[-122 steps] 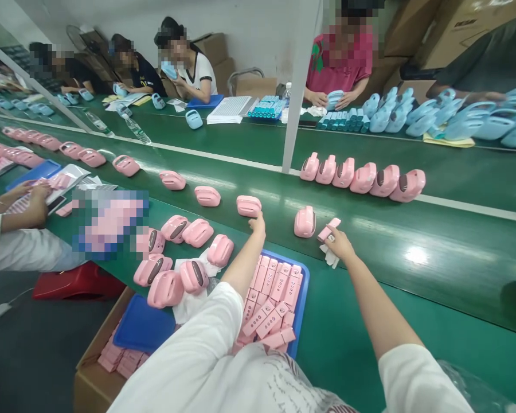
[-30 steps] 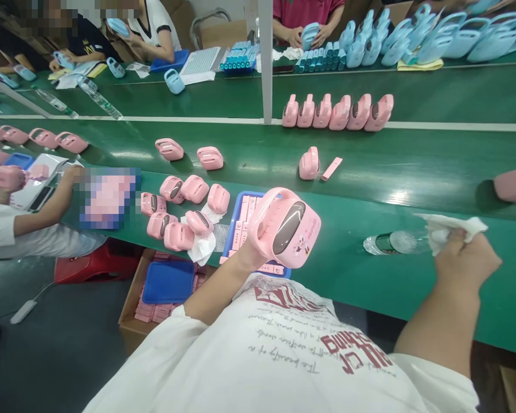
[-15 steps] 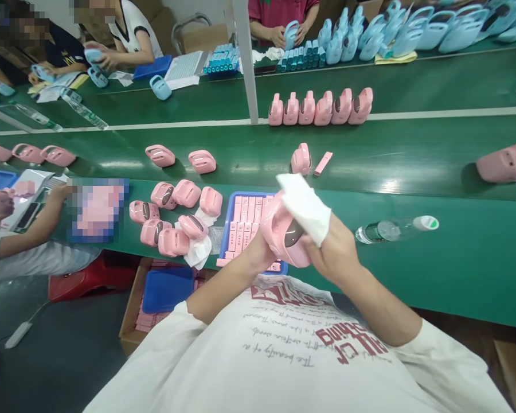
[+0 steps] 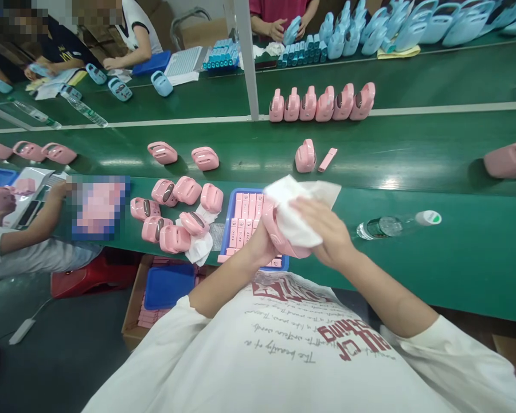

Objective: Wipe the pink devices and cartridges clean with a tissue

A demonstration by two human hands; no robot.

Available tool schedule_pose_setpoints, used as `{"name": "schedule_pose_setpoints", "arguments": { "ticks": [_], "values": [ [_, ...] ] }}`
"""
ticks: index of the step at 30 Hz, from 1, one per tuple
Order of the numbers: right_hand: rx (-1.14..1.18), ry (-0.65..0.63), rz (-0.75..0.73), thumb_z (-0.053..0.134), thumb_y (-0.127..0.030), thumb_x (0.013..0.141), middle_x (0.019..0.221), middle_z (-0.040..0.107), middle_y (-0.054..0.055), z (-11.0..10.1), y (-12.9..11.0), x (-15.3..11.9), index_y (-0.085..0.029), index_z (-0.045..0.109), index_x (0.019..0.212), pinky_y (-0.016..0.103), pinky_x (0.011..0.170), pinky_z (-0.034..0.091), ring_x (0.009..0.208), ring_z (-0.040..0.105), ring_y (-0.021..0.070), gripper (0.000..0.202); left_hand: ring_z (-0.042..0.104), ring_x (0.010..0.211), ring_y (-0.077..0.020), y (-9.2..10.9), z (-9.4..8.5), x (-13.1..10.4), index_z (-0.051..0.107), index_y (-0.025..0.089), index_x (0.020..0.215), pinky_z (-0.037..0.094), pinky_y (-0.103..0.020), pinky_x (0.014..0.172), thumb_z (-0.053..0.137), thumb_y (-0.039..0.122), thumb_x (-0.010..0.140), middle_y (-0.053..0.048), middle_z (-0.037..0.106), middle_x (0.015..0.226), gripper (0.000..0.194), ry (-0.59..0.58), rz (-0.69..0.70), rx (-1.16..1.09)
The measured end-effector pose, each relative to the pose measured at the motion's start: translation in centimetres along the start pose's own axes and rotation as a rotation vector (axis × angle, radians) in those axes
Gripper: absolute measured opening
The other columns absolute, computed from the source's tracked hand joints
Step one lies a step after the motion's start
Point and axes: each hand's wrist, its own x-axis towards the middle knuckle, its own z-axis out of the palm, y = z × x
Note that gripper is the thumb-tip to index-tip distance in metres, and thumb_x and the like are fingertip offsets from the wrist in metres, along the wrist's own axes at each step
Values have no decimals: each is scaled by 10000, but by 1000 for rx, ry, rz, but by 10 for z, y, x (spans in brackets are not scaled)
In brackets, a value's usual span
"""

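Pink device point(image 4: 284, 244) held above green conveyor table point(image 4: 413, 166), co-workers opposite.

The white cloth point(image 4: 298, 221) under the right hand point(image 4: 327, 232) covers most of the pink device point(image 4: 284, 244), so its front panel cannot be seen. The left hand point(image 4: 262, 244) is largely hidden behind that device. A blurred patch point(image 4: 98, 206) masks whatever lies on the worktop point(image 4: 413, 264) at left. The pink unit point(image 4: 509, 158) at the right edge is cut off. Print on the pink strips in the blue tray point(image 4: 227, 229) is too small to read.
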Motion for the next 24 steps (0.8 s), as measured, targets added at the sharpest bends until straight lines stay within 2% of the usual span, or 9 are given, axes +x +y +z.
{"name": "schedule_pose_setpoints", "arguments": {
  "ticks": [4, 6, 8, 10, 13, 15, 19, 22, 24],
  "values": [
    [257, 228, 568, 361, -547, 932, 1281, 598, 91, 6, 14, -10, -204, 590, 1253, 426, 1033, 445, 1218, 539, 259, 523, 557, 1167, -287, 5, -2, 2, 639, 193, 1152, 454, -412, 964, 548, 622, 772, -77, 672, 1157, 580, -192, -51, -105],
    [471, 317, 844, 454, -620, 865, 1167, 663, 76, 10, 17, -13, -213, 650, 1126, 426, 974, 483, 1127, 598, 267, 521, 558, 1165, -288, 7, -6, 3, 627, 195, 1186, 443, -396, 965, 583, 616, 751, -80, 677, 1153, 607, -246, -60, -103],
    [723, 328, 1027, 578, -657, 761, 1061, 701, 58, 11, 18, -11, -216, 675, 1011, 411, 914, 515, 1044, 635, 267, 516, 572, 1134, -306, 9, -8, 4, 635, 175, 1174, 460, -387, 917, 618, 633, 709, -98, 689, 1120, 653, -282, -99, -67],
    [943, 278, 1085, 669, -641, 675, 1023, 708, 46, 8, 19, -5, -215, 677, 971, 387, 889, 524, 1011, 643, 260, 519, 593, 1081, -315, 13, -6, 5, 655, 151, 1130, 485, -367, 839, 641, 659, 670, -111, 702, 1068, 685, -286, -163, -35],
    [1086, 248, 1116, 720, -554, 643, 970, 708, 23, 2, 22, 6, -218, 672, 944, 336, 848, 528, 945, 651, 225, 454, 608, 1047, -276, 18, 0, 6, 647, 166, 1140, 498, -316, 795, 645, 631, 694, -94, 702, 1064, 645, -256, -186, -51],
    [1106, 282, 1178, 713, -511, 658, 898, 704, 8, 3, 26, 10, -220, 661, 913, 314, 797, 532, 868, 658, 201, 390, 622, 1016, -249, 19, 1, 7, 625, 193, 1180, 512, -304, 779, 610, 628, 731, -81, 694, 1086, 625, -264, -197, -78],
    [1021, 391, 1268, 680, -477, 695, 858, 705, 12, 14, 37, 4, -200, 643, 949, 321, 734, 535, 790, 663, 195, 378, 662, 876, -283, 12, -12, 7, 551, 204, 1270, 544, -359, 613, 525, 758, 688, -126, 681, 1075, 804, -263, -278, 70],
    [840, 460, 1280, 686, -487, 690, 883, 715, 31, 24, 41, -6, -180, 651, 921, 338, 726, 538, 812, 671, 220, 386, 640, 983, -269, 2, -21, 9, 543, 226, 1264, 552, -349, 727, 730, 563, 645, -114, 652, 1161, 730, -175, 8, 306],
    [701, 455, 1204, 655, -518, 729, 959, 717, 50, 25, 42, -11, -175, 662, 957, 358, 779, 536, 896, 669, 240, 412, 610, 1064, -252, -4, -23, 12, 574, 204, 1206, 523, -334, 846, 775, 421, 653, -101, 652, 1171, 627, -130, 187, 383]
  ]
}}
